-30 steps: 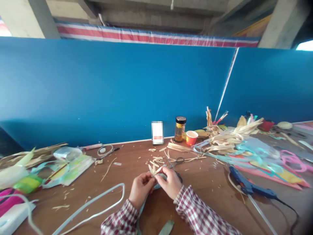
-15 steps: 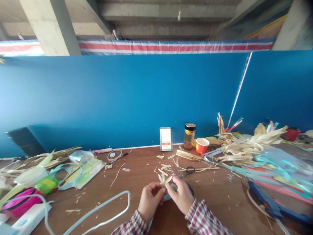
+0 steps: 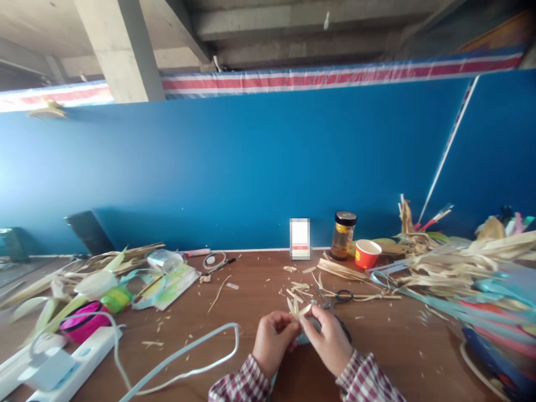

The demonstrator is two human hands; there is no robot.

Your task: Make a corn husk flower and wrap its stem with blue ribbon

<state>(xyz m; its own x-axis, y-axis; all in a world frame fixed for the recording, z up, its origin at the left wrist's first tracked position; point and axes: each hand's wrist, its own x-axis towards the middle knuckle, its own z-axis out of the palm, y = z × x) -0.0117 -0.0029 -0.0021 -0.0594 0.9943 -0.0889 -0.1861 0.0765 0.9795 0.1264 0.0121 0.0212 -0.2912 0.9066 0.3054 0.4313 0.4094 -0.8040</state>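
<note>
Between my two hands is a small pale flower shape made of pointed husk-like pieces. My left hand pinches its base between thumb and fingers. The thumb and forefinger of my right hand close on the petal at its right side. Part of a light blue thing shows beneath the hands; what it is I cannot make out. Scissors lie just beyond my right hand, partly covered by it. Pale cut scraps are scattered behind the flower.
A lidded jar of amber liquid and a red paper cup stand at the back. Dried corn husks heap up on the right. Leftward lie a pink pouch, a power strip and a looping white cable.
The view has swung left, so everything sits further right in the picture. Both hands keep their hold on the husk flower, with little change in their grip.
</note>
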